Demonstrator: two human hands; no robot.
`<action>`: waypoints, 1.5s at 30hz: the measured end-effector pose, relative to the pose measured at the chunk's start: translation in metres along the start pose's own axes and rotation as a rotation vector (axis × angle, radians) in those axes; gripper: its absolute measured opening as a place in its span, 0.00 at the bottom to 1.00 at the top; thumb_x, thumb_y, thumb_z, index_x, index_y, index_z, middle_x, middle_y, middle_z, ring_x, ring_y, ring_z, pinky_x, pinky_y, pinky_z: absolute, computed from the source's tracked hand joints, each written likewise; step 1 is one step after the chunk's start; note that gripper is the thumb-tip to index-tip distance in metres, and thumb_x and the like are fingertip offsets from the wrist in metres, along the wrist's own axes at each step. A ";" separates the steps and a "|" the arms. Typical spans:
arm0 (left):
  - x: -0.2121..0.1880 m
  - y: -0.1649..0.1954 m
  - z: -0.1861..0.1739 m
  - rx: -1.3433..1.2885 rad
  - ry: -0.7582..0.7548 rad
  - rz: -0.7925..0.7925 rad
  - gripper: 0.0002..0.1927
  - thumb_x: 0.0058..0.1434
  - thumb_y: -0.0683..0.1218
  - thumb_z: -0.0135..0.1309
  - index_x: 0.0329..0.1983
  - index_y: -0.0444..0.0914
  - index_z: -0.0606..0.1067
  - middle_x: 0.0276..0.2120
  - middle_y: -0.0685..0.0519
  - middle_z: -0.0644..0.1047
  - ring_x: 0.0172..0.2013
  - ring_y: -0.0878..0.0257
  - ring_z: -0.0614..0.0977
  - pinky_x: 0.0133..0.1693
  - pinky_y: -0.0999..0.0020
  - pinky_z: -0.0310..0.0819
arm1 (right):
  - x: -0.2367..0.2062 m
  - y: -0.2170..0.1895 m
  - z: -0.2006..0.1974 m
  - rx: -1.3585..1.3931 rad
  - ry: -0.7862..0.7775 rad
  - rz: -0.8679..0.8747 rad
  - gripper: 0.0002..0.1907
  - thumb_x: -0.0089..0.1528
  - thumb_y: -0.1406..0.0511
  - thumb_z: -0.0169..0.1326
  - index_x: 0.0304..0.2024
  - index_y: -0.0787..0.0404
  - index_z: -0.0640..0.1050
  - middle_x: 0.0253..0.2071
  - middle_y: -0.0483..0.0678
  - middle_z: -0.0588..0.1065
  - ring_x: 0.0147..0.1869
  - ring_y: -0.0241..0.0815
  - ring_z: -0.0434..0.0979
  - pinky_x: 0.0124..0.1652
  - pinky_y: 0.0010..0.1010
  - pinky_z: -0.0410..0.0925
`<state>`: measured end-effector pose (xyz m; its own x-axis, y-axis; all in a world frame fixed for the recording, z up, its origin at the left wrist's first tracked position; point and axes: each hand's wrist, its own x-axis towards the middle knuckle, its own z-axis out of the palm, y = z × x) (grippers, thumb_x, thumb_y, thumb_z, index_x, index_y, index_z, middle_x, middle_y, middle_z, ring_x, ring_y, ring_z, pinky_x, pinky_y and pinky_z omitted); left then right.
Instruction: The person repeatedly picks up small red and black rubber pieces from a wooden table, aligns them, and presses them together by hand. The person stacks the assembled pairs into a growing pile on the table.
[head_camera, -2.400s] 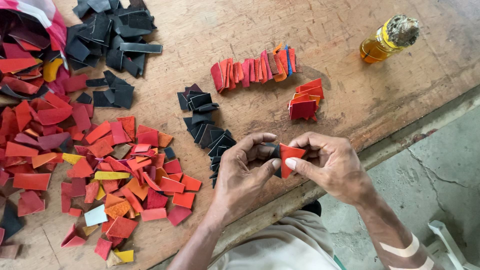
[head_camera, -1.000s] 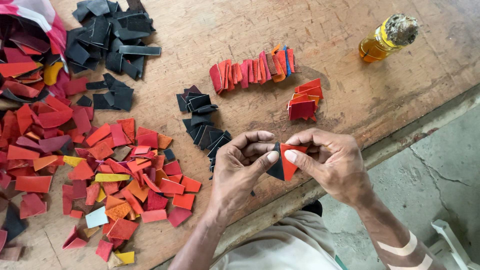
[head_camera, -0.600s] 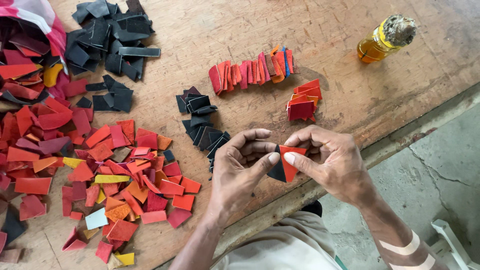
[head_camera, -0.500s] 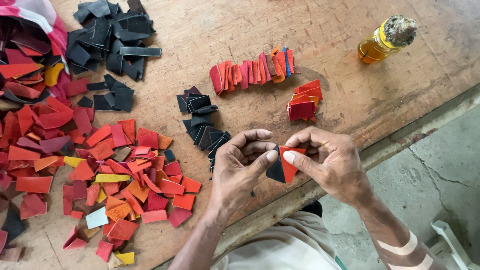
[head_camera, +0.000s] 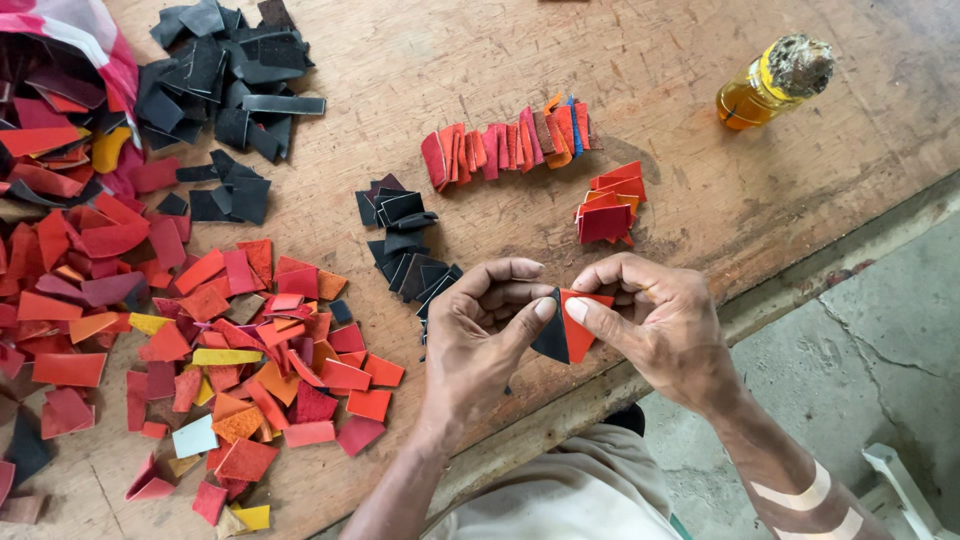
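Left hand (head_camera: 480, 335) & right hand (head_camera: 655, 320): thumbs/forefingers pinched together on a black triangular leather piece (head_camera: 552, 338) & orange-red triangular leather piece (head_camera: 580, 325), held just below the small red leather stack (head_camera: 607, 212).

Bare hands (head_camera: 480, 335), beige garment, and 2 pale strips across the right forearm.

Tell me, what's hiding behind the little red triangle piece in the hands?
Behind the red triangular leather piece sits a black triangular piece, pinched together by the left hand and right hand. How far the black piece reaches behind the red one is covered.
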<state>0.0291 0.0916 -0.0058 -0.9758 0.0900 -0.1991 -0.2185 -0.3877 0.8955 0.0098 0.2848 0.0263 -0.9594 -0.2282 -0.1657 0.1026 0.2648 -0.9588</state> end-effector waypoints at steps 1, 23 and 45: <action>-0.001 0.002 0.001 0.000 -0.004 0.015 0.18 0.62 0.37 0.61 0.55 0.30 0.75 0.42 0.47 0.83 0.43 0.66 0.84 0.48 0.71 0.83 | 0.000 -0.001 0.000 0.010 -0.006 -0.008 0.09 0.61 0.69 0.61 0.43 0.69 0.80 0.37 0.47 0.81 0.38 0.29 0.80 0.37 0.20 0.76; -0.022 0.020 0.007 0.767 -0.074 0.514 0.18 0.59 0.31 0.57 0.53 0.33 0.75 0.40 0.44 0.81 0.41 0.56 0.85 0.40 0.64 0.81 | -0.004 -0.001 0.006 -0.376 -0.062 -0.174 0.09 0.62 0.66 0.61 0.43 0.63 0.81 0.35 0.47 0.83 0.33 0.31 0.82 0.31 0.21 0.76; -0.032 0.046 -0.048 0.438 0.236 0.247 0.16 0.66 0.37 0.57 0.56 0.33 0.75 0.42 0.53 0.80 0.42 0.70 0.80 0.46 0.76 0.77 | 0.013 -0.011 -0.060 0.356 0.044 -0.180 0.15 0.65 0.66 0.59 0.55 0.58 0.75 0.50 0.52 0.78 0.43 0.40 0.82 0.39 0.30 0.81</action>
<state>0.0498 0.0271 0.0230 -0.9831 -0.1831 -0.0009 -0.0104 0.0509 0.9986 -0.0198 0.3354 0.0482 -0.9799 -0.1989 0.0153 0.0087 -0.1193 -0.9928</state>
